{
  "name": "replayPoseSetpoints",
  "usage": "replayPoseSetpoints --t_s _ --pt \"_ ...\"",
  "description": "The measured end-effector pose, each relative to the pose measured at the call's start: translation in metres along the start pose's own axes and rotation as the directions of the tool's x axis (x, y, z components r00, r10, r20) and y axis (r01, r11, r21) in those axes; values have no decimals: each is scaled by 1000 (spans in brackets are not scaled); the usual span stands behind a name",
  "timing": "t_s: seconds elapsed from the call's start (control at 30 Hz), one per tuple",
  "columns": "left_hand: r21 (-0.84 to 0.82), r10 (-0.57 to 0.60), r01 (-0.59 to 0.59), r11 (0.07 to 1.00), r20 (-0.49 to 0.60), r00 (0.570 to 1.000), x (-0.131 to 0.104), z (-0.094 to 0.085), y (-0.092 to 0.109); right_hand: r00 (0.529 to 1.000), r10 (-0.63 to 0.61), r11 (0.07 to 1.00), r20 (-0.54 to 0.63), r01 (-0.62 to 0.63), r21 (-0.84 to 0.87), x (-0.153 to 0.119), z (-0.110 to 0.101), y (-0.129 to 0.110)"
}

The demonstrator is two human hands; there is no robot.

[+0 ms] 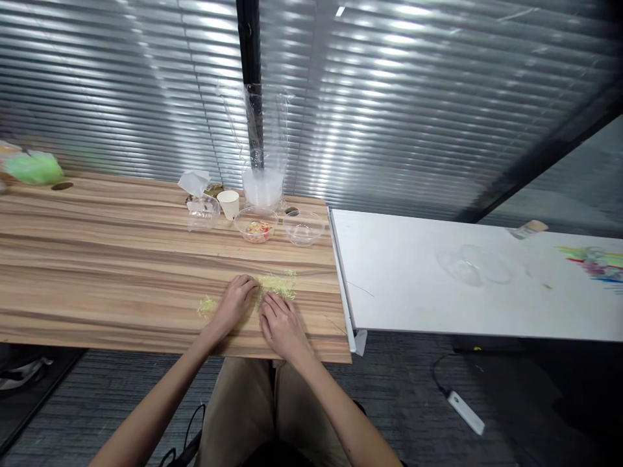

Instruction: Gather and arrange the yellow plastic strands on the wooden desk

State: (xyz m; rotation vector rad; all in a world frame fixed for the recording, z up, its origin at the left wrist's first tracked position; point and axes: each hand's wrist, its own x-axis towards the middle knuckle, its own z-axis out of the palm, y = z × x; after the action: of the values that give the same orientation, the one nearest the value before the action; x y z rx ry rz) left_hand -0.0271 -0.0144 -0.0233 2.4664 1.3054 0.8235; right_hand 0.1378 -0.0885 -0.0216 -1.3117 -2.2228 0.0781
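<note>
A loose pile of thin yellow shreds (278, 283) lies on the wood-grain table, close in front of both hands. My left hand (237, 301) is at the pile's left edge, its fingers curled together and their tips among the shreds. From the near side, my right hand (283, 324) reaches the same pile with bent fingers, the tips pinching at its edge. A smaller clump of yellow shreds (207, 306) sits apart, left of my left hand. Behind the pile stand a clear bowl (256, 222) with red and yellow bits in it and another clear bowl (304, 228).
A paper cup (228, 204), a clear plastic container (203, 211) and a tall clear bag (263, 185) stand along the back by the blinds. To the right, a white table (403, 285) holds clear lids (470, 264) and coloured strips (596, 263). A green package (34, 167) lies far left.
</note>
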Motion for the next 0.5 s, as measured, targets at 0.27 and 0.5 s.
replayPoseSetpoints --t_s 0.27,0.5 --pt "-19 4 -2 1000 82 997 9 -11 6 1000 1 1000 22 -1 7 1 -5 -1" --pt "-58 -57 60 996 62 996 11 -8 3 1000 3 1000 17 -3 19 2 -3 0"
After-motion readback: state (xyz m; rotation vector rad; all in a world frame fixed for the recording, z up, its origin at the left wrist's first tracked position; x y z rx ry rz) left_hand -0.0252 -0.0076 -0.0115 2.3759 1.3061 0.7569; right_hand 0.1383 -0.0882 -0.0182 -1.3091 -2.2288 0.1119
